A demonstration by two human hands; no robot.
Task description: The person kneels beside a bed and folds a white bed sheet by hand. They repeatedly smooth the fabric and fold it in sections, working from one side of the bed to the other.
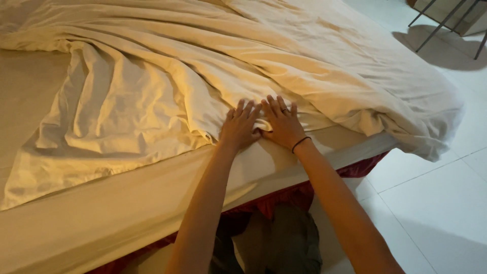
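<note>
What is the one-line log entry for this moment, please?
left hand: flat on rumpled cream duvet | right hand: flat beside it, touching | duvet edge: on white mattress

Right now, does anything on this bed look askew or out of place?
Yes. The duvet lies rumpled and crooked, bunched toward the far corner and spilling over the mattress edge at right. The near left of the bed is uncovered. Both hands, left hand and right hand, press flat on its edge.
</note>
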